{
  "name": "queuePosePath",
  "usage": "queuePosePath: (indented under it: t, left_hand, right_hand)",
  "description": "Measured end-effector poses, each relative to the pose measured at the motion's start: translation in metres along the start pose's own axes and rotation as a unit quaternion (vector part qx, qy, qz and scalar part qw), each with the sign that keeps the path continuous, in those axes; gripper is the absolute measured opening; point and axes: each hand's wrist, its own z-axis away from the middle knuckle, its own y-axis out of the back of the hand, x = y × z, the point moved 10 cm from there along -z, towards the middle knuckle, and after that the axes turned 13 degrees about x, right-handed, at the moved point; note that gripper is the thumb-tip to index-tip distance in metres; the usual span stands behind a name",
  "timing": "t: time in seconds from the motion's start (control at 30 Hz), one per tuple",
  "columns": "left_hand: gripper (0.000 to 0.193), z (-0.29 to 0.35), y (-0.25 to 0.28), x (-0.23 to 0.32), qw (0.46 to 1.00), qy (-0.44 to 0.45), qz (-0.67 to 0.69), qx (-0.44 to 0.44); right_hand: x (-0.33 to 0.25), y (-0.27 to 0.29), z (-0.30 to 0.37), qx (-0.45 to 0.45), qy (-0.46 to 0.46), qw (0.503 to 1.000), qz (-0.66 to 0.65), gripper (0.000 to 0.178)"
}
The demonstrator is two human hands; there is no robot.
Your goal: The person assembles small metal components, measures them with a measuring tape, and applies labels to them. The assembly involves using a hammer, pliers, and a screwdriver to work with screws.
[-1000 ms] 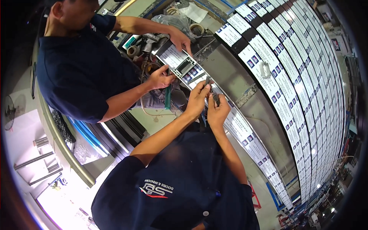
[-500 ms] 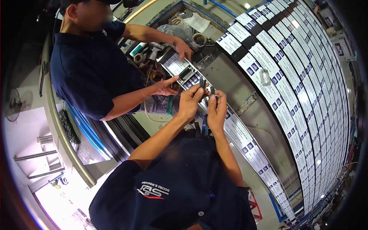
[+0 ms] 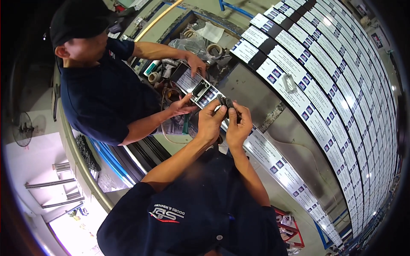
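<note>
Left grip: fingertips together, apparently clamped on a small dark piece; left hand (image 3: pixel 209 127), held above the long profile.
Right grip: likewise pinched, thumb and fingers on a second dark piece; right hand (image 3: pixel 239 130), just beside the left.
Dark pieces: one at the left fingertips (image 3: pixel 220 100), its mate at the right (image 3: pixel 229 103). Upper ends stick out beyond both grips. Whether the two touch: cannot tell. Exact shape: too small to read.
Long profile: film-wrapped bar (image 3: pixel 275 160), passing beneath both grips, running off to their lower right.
Dark-rimmed opening: in the profile (image 3: pixel 200 89), beyond and left of the left grip, near it.
Co-worker: one hand on the profile's far end (image 3: pixel 197 66), the other at its side near the opening (image 3: pixel 183 106); both left of the left grip.
Wrapped bars: laid in rows (image 3: pixel 299 96), right of the right grip, well apart. Small pale block on top (image 3: pixel 289 83).
Tape roll: among clutter (image 3: pixel 214 50), beyond the grips.
Step in hand: judged as manipulating or matching the two pieces at the fingertips, above the bar.
Next move calls for: my reading, light fingertip control of both pieces, edges kept visible, profile held steady.
</note>
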Motion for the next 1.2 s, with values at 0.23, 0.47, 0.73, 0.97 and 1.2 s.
queuePosePath:
  t: [0.23, 0.47, 0.73, 0.97, 1.2]
  left_hand:
    - [0.025, -0.004, -0.01, 0.005, 1.0, -0.008, 0.005, -0.006]
    - [0.03, -0.007, -0.004, 0.013, 1.0, -0.017, 0.009, -0.005]
    - [0.058, -0.008, 0.015, 0.045, 0.998, -0.04, -0.039, -0.017]
    - [0.047, 0.006, 0.025, 0.042, 0.984, -0.038, -0.161, -0.063]
    - [0.034, 0.01, 0.049, 0.03, 0.995, -0.002, -0.1, 0.008]
  right_hand:
    - [-0.012, -0.001, -0.014, -0.001, 0.018, 1.0, 0.02, 0.021]
    - [-0.029, -0.013, -0.01, -0.044, 0.124, 0.982, 0.136, 0.024]
    - [-0.014, -0.029, 0.009, -0.163, 0.049, 0.981, 0.095, 0.029]
    - [0.005, -0.018, 0.035, -0.158, -0.065, 0.98, 0.103, 0.029]
    - [0.01, -0.013, 0.053, -0.151, -0.095, 0.983, 0.036, 0.032]
